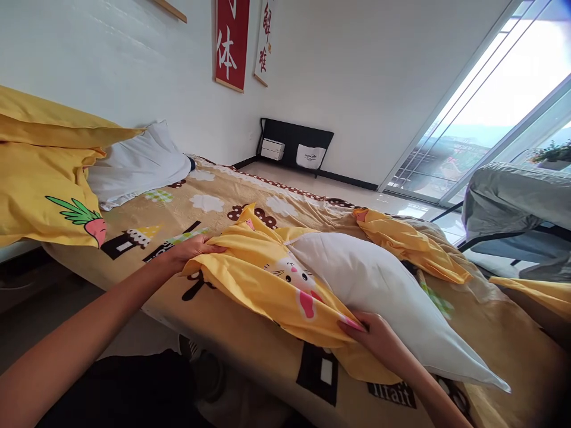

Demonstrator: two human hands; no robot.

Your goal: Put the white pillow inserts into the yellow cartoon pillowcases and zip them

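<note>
A bed in a white-walled room, spread with a tan blanket [321, 220] printed with white clouds and brown-and-black motifs. Beyond it, a black rack [294, 131] stands by the wall with a white box [272, 150] and a white bag [310, 157]; a red scroll [232, 47] hangs at the corner, and a sliding glass door [482, 119] lies to the right. At left, a yellow case with a root-vegetable print [44, 196] adjoins a white pillow [134, 163]; at right, crumpled yellow fabric [405, 241].

The rabbit-print pillowcase [250, 291] lies across the bed's near side — yellow, loosely creased, its white rabbit face tilted, with pink details. It overlaps the left part of a plump white bed pillow [379, 279], whose pointed corner extends to the lower right. The left hand [191, 248] grips the pillowcase's left edge, fingers closed on the cloth; the right hand [372, 333] pinches its near edge — thumb and fingers together beside the pink print.
</note>
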